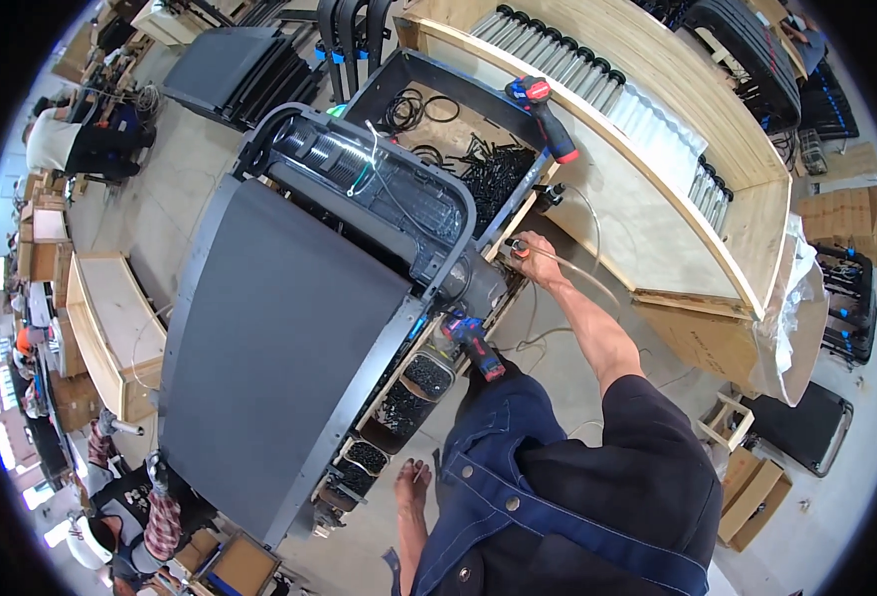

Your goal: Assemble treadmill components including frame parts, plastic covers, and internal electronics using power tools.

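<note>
My right hand (pixel 536 258) is closed around a small orange-and-black tool (pixel 518 248) at the bench edge; a pale hose (pixel 582 270) runs beside it. My left hand (pixel 413 483) hangs low by my side with its fingers curled, and what they hold, if anything, is too small to make out. In front of me lies a treadmill deck (pixel 284 328) with a dark belt and grey side rails. Its far end has an open black motor housing (pixel 398 189) with loose wires. A blue-and-red cordless driver (pixel 475 345) rests near my waist, beside the deck.
Screw bins (pixel 398 407) line the deck's near side. Beyond the housing, a black tray (pixel 448 114) holds bolts and rubber rings, with another cordless driver (pixel 546 114) on its rim. A wooden crate (pixel 697 248) of metal rollers stands right. A co-worker in a white helmet (pixel 95 541) is lower left.
</note>
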Action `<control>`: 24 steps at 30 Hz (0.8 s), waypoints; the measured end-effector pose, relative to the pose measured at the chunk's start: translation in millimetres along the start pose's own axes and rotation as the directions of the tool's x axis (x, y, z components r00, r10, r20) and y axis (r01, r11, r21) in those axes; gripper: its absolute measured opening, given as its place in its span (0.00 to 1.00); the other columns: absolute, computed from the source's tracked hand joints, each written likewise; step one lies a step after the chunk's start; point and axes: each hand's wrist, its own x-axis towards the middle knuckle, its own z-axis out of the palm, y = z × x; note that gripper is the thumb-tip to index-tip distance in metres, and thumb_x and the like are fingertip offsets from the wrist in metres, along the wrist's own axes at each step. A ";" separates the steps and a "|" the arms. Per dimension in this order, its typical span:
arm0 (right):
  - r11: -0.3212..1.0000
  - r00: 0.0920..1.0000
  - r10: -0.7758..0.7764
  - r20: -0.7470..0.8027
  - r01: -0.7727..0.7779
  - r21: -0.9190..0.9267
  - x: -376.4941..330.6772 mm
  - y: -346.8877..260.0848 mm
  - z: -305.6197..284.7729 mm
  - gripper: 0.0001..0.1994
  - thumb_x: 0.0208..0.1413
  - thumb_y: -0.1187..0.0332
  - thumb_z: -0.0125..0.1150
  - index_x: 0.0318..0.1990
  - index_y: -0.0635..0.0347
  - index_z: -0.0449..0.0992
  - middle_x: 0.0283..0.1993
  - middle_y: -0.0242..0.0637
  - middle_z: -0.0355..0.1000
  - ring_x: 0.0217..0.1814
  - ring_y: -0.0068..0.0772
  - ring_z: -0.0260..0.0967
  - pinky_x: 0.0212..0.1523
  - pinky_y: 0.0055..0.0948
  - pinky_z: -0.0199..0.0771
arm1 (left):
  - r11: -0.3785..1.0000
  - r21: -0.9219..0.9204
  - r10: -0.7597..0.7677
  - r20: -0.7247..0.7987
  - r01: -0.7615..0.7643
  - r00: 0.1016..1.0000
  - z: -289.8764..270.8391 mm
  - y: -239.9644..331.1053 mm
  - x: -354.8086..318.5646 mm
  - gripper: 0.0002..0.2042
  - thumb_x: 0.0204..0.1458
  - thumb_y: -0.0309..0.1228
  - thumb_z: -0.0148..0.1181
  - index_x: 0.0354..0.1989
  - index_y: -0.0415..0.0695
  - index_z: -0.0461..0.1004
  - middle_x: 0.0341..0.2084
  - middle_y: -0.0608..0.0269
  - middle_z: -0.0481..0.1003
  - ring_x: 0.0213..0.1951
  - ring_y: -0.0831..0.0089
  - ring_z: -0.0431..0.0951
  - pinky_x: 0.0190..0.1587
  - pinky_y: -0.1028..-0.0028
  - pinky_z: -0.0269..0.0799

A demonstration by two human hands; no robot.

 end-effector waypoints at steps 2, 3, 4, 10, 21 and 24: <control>0.999 0.999 -0.027 -0.024 0.026 -0.031 7.8 17.9 1.2 0.23 0.38 0.64 0.74 0.47 0.56 0.80 0.47 0.47 0.76 0.50 0.56 0.74 0.51 0.47 0.77 | 0.999 0.035 -0.005 -0.026 0.006 1.000 25.3 -2.1 1.6 0.14 0.65 0.34 0.55 0.56 0.43 0.72 0.41 0.56 0.78 0.42 0.59 0.78 0.47 0.59 0.75; 0.996 1.000 -0.019 0.006 0.019 -0.083 11.3 14.2 1.4 0.24 0.37 0.64 0.75 0.47 0.55 0.80 0.47 0.48 0.76 0.49 0.56 0.74 0.50 0.47 0.77 | 1.000 0.000 -0.005 -0.017 0.005 1.000 26.1 -5.6 3.3 0.13 0.65 0.34 0.56 0.55 0.43 0.72 0.42 0.56 0.78 0.42 0.58 0.78 0.46 0.59 0.75; 0.990 0.999 -0.006 0.031 0.010 -0.139 13.3 9.9 1.8 0.25 0.36 0.63 0.75 0.47 0.55 0.80 0.47 0.48 0.76 0.49 0.56 0.75 0.49 0.47 0.77 | 0.999 -0.032 -0.007 -0.002 0.007 1.000 27.8 -8.0 6.5 0.13 0.65 0.34 0.56 0.54 0.43 0.72 0.42 0.57 0.78 0.42 0.58 0.77 0.46 0.59 0.75; 1.000 0.989 -0.005 -0.145 0.007 0.011 -45.7 14.2 -15.5 0.26 0.52 0.55 0.67 0.59 0.53 0.75 0.52 0.49 0.76 0.56 0.53 0.72 0.60 0.43 0.71 | 0.980 0.194 -0.001 0.170 -0.033 0.985 96.4 -0.2 39.0 0.18 0.65 0.36 0.57 0.58 0.39 0.69 0.45 0.52 0.76 0.45 0.55 0.78 0.47 0.59 0.75; 0.624 0.976 0.179 0.122 -0.208 0.753 -47.6 -40.5 -335.9 0.21 0.59 0.63 0.68 0.55 0.67 0.76 0.40 0.40 0.81 0.39 0.27 0.79 0.42 0.29 0.82 | 0.855 0.519 -0.115 0.174 0.008 0.978 174.3 -36.1 61.8 0.22 0.62 0.35 0.57 0.60 0.34 0.68 0.46 0.47 0.78 0.42 0.57 0.79 0.39 0.64 0.76; 0.543 0.945 0.326 -0.030 -0.161 0.824 74.0 45.6 -371.0 0.18 0.60 0.62 0.67 0.52 0.65 0.77 0.39 0.40 0.80 0.36 0.28 0.80 0.39 0.28 0.83 | 0.342 0.911 -0.080 0.273 -0.231 0.959 181.5 -61.7 64.5 0.21 0.65 0.40 0.52 0.57 0.33 0.70 0.46 0.51 0.78 0.44 0.62 0.79 0.42 0.66 0.76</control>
